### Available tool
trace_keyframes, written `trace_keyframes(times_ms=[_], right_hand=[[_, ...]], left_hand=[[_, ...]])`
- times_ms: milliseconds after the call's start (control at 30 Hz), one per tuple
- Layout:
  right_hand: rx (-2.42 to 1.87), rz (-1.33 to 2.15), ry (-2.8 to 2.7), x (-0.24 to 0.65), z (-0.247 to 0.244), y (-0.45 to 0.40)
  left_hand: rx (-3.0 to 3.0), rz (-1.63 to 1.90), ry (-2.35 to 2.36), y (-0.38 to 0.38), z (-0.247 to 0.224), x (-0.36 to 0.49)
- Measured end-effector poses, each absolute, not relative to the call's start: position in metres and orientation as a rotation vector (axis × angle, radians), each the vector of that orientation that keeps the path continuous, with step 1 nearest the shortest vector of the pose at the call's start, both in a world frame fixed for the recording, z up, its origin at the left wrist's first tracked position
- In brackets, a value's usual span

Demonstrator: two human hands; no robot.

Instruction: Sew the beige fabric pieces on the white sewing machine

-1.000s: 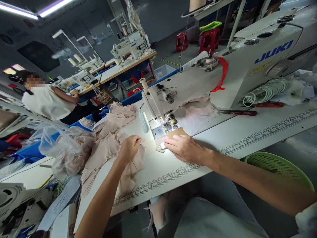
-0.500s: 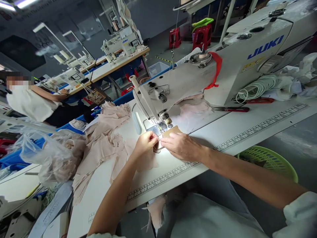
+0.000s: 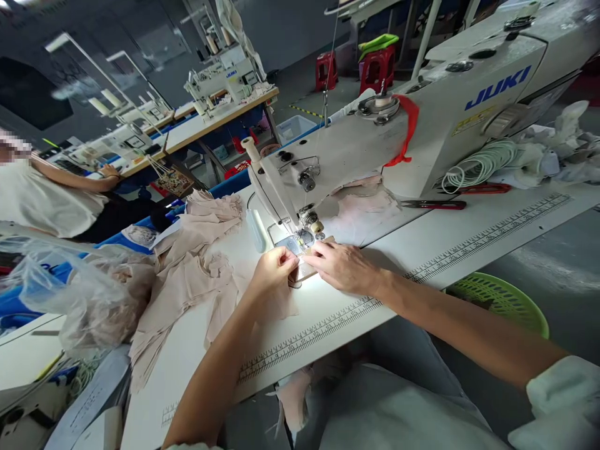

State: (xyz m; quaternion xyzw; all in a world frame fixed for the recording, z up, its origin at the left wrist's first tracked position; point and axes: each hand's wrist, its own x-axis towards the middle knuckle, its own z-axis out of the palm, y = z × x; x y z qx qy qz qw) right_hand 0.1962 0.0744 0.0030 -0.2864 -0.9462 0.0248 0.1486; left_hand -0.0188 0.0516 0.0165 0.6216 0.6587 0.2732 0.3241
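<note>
At the needle of the sewing machine, my left hand pinches the edge of a thin beige fabric piece between thumb and forefinger. Its loose part spreads on the table beneath my wrist. Close to the right, my right hand has bent fingers pressed together on the work just in front of the lit presser foot. These fingers hide most of the tan, card-like piece under them. What exactly my right fingertips grip is covered.
A heap of beige fabric pieces lies left of the needle, beside a plastic bag. Thread snips and coiled white cord rest by the machine's base. A green basket stands below the table edge. A co-worker sits at far left.
My right hand has shifted slightly forward over the tan piece, which showed beyond its fingers before and is now mostly covered. My left hand keeps its pinch. The whole view has shifted slightly.
</note>
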Motion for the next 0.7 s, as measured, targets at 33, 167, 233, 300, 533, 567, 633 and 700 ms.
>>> trace_keyframes(times_ms=[33,167,233,300,533,567,633,700], right_hand=[[-0.833,0.055,-2.740,0.196,0.005,0.074],[-0.861,-0.007,-2.803,0.193,0.009,0.072],[-0.871,-0.025,-2.820,0.193,0.010,0.072],[-0.883,-0.033,-2.839,0.192,0.010,0.072],[-0.875,0.006,-2.835,0.192,0.010,0.072],[-0.874,0.018,-2.824,0.192,0.010,0.072],[-0.888,0.056,-2.784,0.193,0.011,0.074],[-0.953,0.098,-2.709,0.195,0.011,0.078]], left_hand=[[1.646,0.697,1.737,0.052,0.016,-0.019],[1.859,0.554,1.909,0.047,0.018,-0.017],[2.165,0.543,1.968,0.040,0.019,-0.014],[2.515,0.582,1.867,0.030,0.017,-0.011],[2.896,0.640,1.583,0.002,-0.008,-0.005],[2.890,0.635,1.597,0.002,-0.011,-0.006],[2.876,0.623,1.623,0.006,-0.013,-0.006],[2.881,0.603,1.642,0.011,-0.012,-0.006]])
